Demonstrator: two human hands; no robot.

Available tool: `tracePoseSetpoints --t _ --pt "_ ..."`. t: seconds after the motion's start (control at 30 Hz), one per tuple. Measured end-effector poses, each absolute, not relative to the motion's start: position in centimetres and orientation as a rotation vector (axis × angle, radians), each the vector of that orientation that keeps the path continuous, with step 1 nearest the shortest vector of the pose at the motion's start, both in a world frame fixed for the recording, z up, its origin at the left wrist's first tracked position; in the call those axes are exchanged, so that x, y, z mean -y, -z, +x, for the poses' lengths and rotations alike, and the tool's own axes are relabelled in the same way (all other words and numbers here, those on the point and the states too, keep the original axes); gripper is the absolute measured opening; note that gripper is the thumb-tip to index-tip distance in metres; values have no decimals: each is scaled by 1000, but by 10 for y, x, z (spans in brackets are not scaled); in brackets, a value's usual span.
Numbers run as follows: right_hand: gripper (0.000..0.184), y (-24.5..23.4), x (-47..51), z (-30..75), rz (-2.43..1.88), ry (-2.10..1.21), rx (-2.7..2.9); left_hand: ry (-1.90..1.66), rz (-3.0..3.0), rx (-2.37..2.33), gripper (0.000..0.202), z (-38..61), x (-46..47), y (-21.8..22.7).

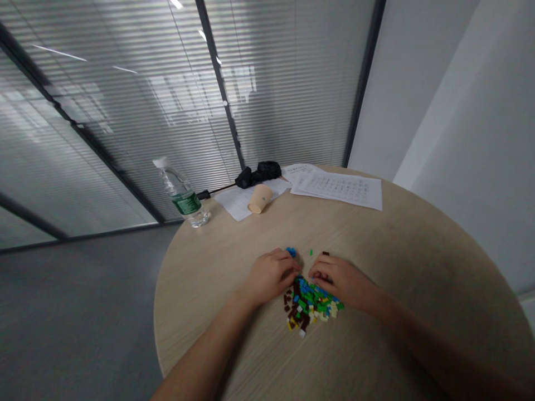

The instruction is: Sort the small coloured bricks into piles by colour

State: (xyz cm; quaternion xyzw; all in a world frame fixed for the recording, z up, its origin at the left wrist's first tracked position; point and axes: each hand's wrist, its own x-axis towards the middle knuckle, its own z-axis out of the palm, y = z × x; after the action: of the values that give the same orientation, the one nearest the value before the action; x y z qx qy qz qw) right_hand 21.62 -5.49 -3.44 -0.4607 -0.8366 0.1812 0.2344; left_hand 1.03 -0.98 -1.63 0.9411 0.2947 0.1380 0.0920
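Note:
A loose pile of small toy building bricks (pixel 311 303) in green, blue, brown, yellow, cream and white lies on the table. My left hand (pixel 273 273) is at the pile's far left edge, fingers curled and closed, palm down. Opposite it, my right hand (pixel 338 279) reaches the far right edge with its fingers bent together. Whatever sits between the fingertips of either hand is too small to make out. Blue bricks (pixel 291 252) lie just beyond my left fingers. A single green brick (pixel 311 252) and a brown brick (pixel 325 253) lie apart, beyond the pile.
The round wooden table (pixel 200 312) has a water bottle (pixel 186 201) at its far left edge. A paper cup (pixel 259 199) lies tipped on white paper, near a black folded object (pixel 267 171). Printed sheets (pixel 340 188) lie further right. Blinds and a wall stand behind.

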Motion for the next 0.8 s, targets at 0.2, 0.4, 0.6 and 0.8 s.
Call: tracePoseSetpoints --t 0.2,0.4,0.6,0.8 --pt "11 34 55 216 -1266 -501 2280 -519 2728 -919 11 16 13 20" --pt "11 31 57 216 -1273 -506 2255 -584 2677 -948 10 20 14 22" --pt "11 33 57 215 -1277 -539 2168 -651 2637 -914 7 23 15 22" --pt "5 33 58 211 -1237 -823 1828 -812 2553 -830 6 27 17 25"
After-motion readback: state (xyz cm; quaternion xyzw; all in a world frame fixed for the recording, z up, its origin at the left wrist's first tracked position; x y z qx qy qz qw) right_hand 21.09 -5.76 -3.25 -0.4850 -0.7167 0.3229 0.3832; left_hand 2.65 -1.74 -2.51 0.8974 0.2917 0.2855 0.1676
